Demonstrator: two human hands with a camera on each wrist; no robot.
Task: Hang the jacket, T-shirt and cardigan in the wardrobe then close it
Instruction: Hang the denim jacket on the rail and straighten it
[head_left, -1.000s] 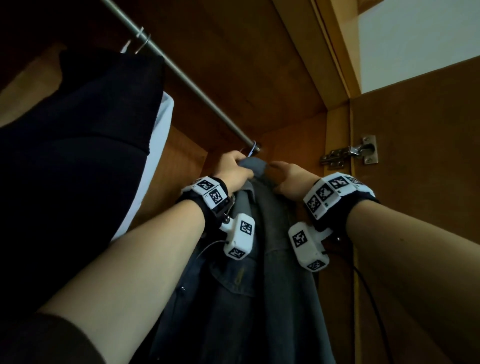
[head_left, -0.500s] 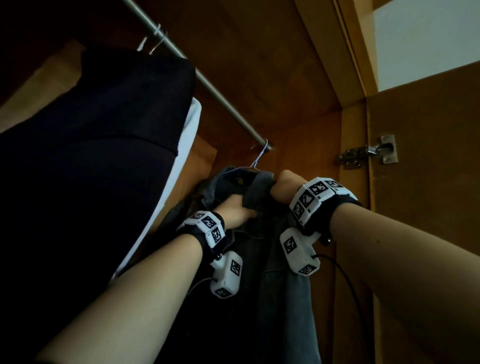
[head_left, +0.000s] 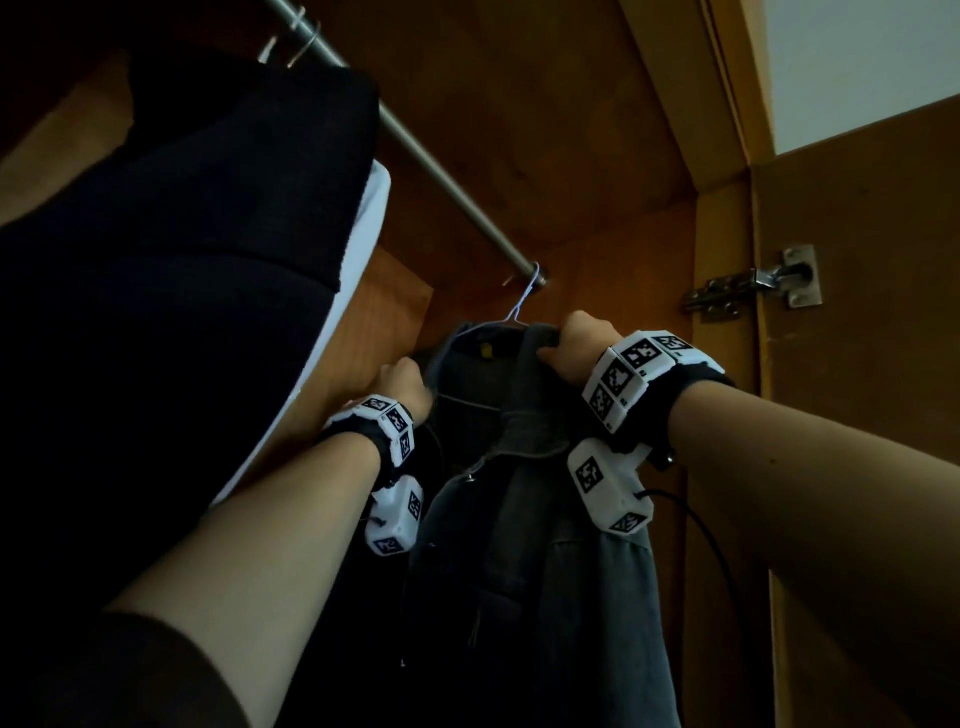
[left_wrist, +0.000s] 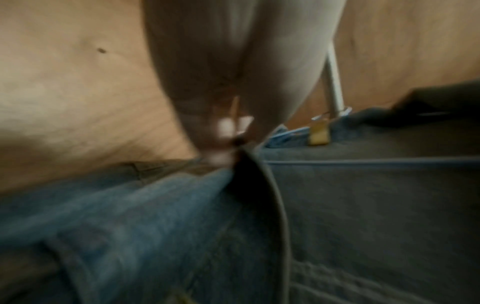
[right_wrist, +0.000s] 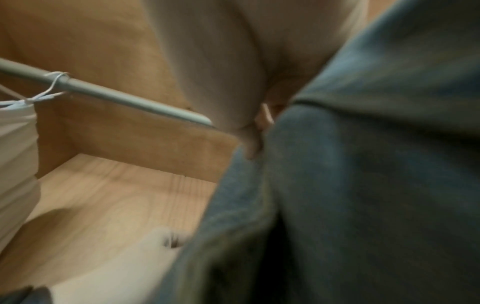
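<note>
A grey-blue denim jacket (head_left: 524, 545) hangs from a thin wire hanger (head_left: 511, 318) hooked at the right end of the metal rail (head_left: 441, 176). My left hand (head_left: 408, 387) grips the jacket's left collar edge (left_wrist: 233, 164). At the top right of the collar (right_wrist: 324, 144) my right hand (head_left: 574, 345) holds the fabric. A black garment (head_left: 171, 270) and a white one (head_left: 363, 223) hang further left on the rail. The fingertips are hidden in the cloth.
The wardrobe's wooden side panel and top surround the rail. The open right door (head_left: 857, 364) with its metal hinge (head_left: 753, 286) stands just right of my right arm. A black cable (head_left: 717, 551) trails from the right wrist camera.
Both hands have spread apart along the collar: the left hand dropped lower and left, the right stayed up near the hanger. The jacket front has opened wider.
</note>
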